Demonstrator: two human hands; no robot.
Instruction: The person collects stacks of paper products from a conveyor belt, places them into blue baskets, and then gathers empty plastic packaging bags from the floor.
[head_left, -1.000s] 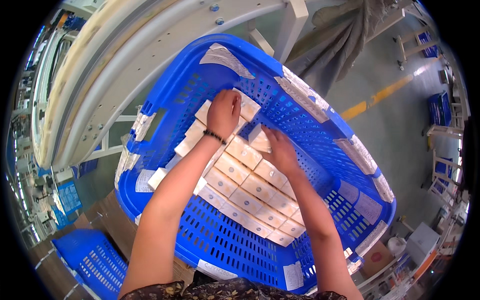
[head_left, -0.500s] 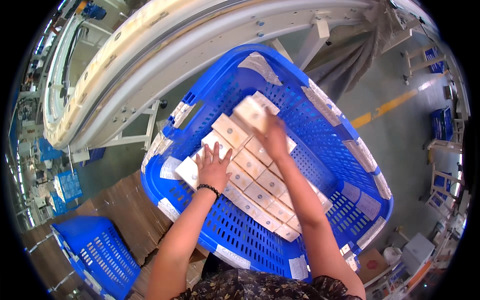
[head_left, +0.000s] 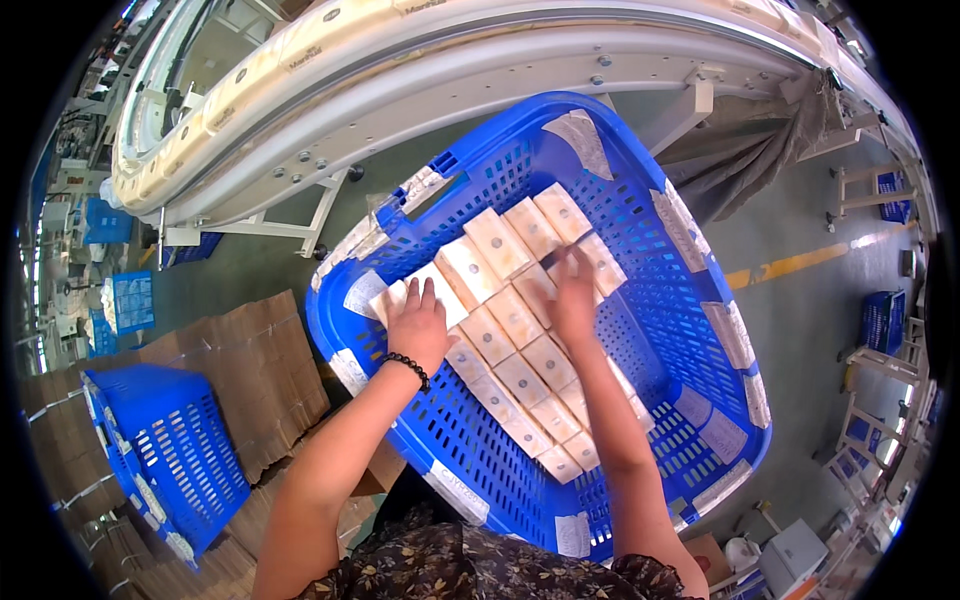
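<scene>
Boxes (head_left: 520,378) snug inside the basket (head_left: 668,318), likely against shifting, with left fingers (head_left: 413,292) spread over its left side, right fingers (head_left: 582,272) bent toward its far side, grip impossible to tell.

And past the far corner of the blue basket (head_left: 680,300), a pale, curved machine frame (head_left: 450,105) sweeps right across the room, grey cloth (head_left: 770,155) hanging off its right end. Out beyond the basket's right edge it's grey-green floor (head_left: 795,340), a yellow line (head_left: 795,265) cutting across, pale metal stands (head_left: 885,365) farther out. Over on the left, brown cardboard (head_left: 255,370), a second basket (head_left: 185,440) beside it, bright lights (head_left: 38,300) at the rim.
</scene>
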